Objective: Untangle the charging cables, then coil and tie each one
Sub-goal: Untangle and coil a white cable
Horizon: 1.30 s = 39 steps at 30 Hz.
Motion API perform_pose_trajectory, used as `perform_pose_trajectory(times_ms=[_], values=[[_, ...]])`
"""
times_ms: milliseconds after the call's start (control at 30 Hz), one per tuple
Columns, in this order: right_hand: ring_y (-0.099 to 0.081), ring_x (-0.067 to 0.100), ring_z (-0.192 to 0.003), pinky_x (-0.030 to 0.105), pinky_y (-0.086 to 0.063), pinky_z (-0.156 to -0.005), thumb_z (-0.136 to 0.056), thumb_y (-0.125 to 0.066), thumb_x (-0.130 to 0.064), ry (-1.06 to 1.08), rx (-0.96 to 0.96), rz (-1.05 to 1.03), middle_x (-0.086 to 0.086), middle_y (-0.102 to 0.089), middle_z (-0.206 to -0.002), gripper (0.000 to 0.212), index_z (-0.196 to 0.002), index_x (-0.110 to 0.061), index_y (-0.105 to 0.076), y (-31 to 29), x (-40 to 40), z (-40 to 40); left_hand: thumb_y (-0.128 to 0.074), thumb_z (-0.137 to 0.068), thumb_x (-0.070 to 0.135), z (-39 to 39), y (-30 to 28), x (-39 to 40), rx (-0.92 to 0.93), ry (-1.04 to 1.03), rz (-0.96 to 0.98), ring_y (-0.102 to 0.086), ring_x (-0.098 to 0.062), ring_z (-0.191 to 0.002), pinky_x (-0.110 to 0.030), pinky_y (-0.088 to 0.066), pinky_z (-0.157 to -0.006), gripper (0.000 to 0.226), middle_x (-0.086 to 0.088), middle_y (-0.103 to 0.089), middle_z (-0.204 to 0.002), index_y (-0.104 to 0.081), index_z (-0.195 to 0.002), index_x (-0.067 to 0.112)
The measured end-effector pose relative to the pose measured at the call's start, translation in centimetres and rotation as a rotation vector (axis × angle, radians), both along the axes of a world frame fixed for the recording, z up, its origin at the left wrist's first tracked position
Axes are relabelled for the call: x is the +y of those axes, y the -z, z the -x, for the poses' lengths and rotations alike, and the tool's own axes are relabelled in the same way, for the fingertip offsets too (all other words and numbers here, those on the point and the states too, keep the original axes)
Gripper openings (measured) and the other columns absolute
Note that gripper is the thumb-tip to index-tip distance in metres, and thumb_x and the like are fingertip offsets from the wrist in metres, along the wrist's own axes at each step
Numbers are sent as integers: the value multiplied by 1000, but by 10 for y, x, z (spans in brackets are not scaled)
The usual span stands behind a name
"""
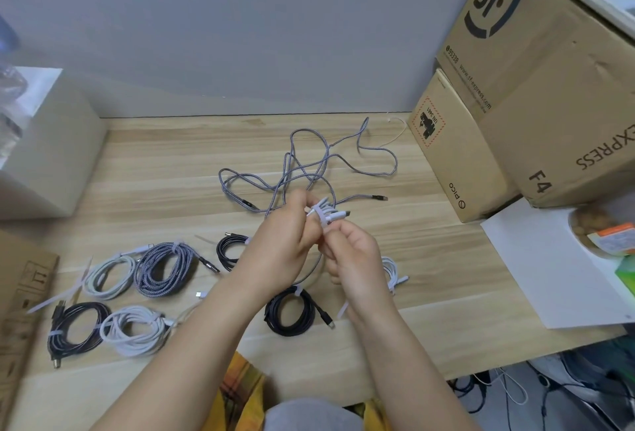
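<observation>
Head view shows our left hand (287,238) and right hand (350,252) raised together over the wooden table (154,169), fingers curled and pinching a pale coiled cable (330,212) and the white tie (318,215) wrapped round it.

We judge the tie could slip before it cinches, letting the loops spring open; a loose pinch would cause that. The hanging part of the coil could also snag the loose grey braided cable (309,162) sprawled just behind, since the two lie close.

We count six tied coils resting on the table: two black, two white and one grey braided at left, one black (292,310) under our wrists. A seventh pale bundle (391,272) beside the right hand is partly hidden. One cable remains uncoiled.
</observation>
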State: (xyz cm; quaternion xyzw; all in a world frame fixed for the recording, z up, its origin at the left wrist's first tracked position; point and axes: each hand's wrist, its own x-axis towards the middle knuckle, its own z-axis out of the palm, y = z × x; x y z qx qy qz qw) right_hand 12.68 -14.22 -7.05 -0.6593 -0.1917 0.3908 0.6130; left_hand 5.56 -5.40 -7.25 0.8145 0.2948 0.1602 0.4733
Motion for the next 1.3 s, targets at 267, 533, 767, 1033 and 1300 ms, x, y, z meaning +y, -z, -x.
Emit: perform_pose_trajectory(times_ms=[267, 533, 767, 1033, 1300], values=[[-28, 0, -36, 8, -25, -41, -86, -62, -4, 127, -7, -81, -13, -33, -40, 46, -50, -15, -35, -4, -2, 0, -34, -85, 33, 2, -7, -9, -178, 13, 171, -47, -2, -59, -26, -40, -60, 16, 17, -55, -62, -48, -82, 26], [-32, 3, -47, 12, -30, -46, -70, -69, -16, 86, -49, -156, -3, -39, -50, 34, -64, 12, -51, -9, -5, -1, -59, -88, 34, 0, -11, -11, -187, -50, 315, -41, -1, -50, -15, -33, -49, 15, 7, -54, -65, -53, -82, 22], [-26, 6, -49, 14, -27, -46, -72, -66, 2, -14, -204, -114, -13, -30, -49, 36, -53, -13, -40, -21, -10, 0, -58, -79, 34, 2, -11, -5, -238, 7, 588, -24, -7, -43, -16, -22, -38, 32, -11, -39, -65, -52, -84, 3], [-21, 9, -50, 19, -21, -45, -65, -62, -17, 26, -296, -43, -10, -24, -47, 35, -46, -16, -31, -22, -10, 5, -57, -71, 54, 0, -3, -5, -293, -76, 536, -28, -6, -41, -16, -25, -40, 27, 9, -45, -49, -56, -63, 28], [-42, 1, -37, 11, -30, -44, -89, -63, -14, 30, -450, -155, -9, -42, -39, 46, -47, -5, -47, -28, -13, 3, -53, -89, 32, 1, -10, -12, -279, 48, 705, -37, -9, -47, -19, -35, -44, 32, -9, -50, -60, -60, -69, 9]])
